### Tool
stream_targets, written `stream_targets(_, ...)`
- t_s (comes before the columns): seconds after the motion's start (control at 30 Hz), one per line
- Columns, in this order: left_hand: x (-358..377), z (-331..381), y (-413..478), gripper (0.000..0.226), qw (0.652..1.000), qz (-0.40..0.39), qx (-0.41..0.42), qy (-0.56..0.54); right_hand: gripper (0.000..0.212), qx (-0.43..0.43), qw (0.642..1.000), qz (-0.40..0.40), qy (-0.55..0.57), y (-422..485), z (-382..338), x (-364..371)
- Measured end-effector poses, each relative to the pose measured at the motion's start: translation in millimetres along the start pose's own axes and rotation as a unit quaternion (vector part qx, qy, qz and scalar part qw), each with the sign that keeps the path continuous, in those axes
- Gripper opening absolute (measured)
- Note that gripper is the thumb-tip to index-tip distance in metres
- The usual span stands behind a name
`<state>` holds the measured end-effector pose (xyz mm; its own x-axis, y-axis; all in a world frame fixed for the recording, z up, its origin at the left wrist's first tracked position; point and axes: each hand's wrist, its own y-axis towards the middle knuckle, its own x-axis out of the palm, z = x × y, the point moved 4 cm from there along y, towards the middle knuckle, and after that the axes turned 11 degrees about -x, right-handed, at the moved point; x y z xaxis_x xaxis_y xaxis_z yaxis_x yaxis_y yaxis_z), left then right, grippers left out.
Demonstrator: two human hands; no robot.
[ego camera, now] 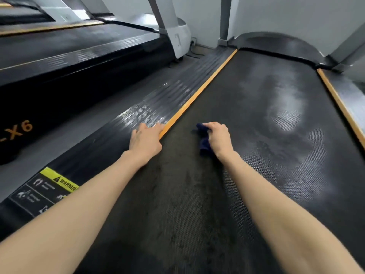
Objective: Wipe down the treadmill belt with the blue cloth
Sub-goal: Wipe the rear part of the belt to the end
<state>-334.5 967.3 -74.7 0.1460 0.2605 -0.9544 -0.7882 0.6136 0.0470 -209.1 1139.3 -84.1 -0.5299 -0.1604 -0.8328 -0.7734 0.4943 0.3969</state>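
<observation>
Belt [237, 107]: black, textured, running away from the camera to a curved hood [276, 42] at the far end. Pale dull patches lie along its right half, and darker mottled marks run down the middle nearer the camera.

Cloth [204, 142]: dark blue and bunched, lying on the belt left of centre, near the left orange strip [197, 93]. It is mostly hidden under the right hand; folds show past the fingertips and beside the wrist.

Right hand [219, 138]: palm down on the cloth, fingers curled over and grasping it.

Left hand [146, 138]: palm down at the belt's left edge, fingers relaxed and holding nothing. The tips rest on the left orange strip and the ribbed side rail [158, 99].

Right orange strip [339, 107]: borders the belt's far side.

Warning label [59, 180]: yellow and black, on the side rail near the camera, partly covered by the left forearm.

Second treadmill [79, 56]: black with grey uprights, standing parallel on the left, well apart from both hands.

Wall [286, 14]: pale, behind both machines.
</observation>
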Motion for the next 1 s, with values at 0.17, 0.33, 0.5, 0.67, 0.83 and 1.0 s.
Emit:
stream_targets(0.17,0.9,-1.6,9.3,0.052,0.998,-0.036,-0.040,0.020,0.038,-0.187,0.977,-0.086,0.062,-67.5,-94.1,16.1)
stream_targets(0.33,-5.3,13.4,4.2,0.044,0.996,-0.042,-0.048,0.060,0.036,-0.267,0.957,-0.102,-0.039,-71.9,-35.1,-4.8)
stream_targets(0.5,-6.7,15.9,12.3,0.047,0.994,-0.075,-0.040,0.066,0.045,0.158,0.985,0.042,-0.060,-45.9,100.8,-70.7)
stream_targets(0.67,-12.8,22.5,12.4,0.038,0.993,-0.056,-0.054,0.088,0.047,0.027,0.999,-0.006,0.030,-49.9,3.7,-28.6)
stream_targets(0.83,-15.3,39.1,7.9,0.029,0.984,-0.005,-0.057,0.166,0.056,-0.220,0.971,-0.096,0.024,-90.4,-36.9,-9.4)
stream_targets(1.0,-7.4,35.7,0.7,0.030,0.981,0.009,-0.037,0.192,0.049,0.107,0.992,0.020,-0.066,-83.5,103.0,-88.3)
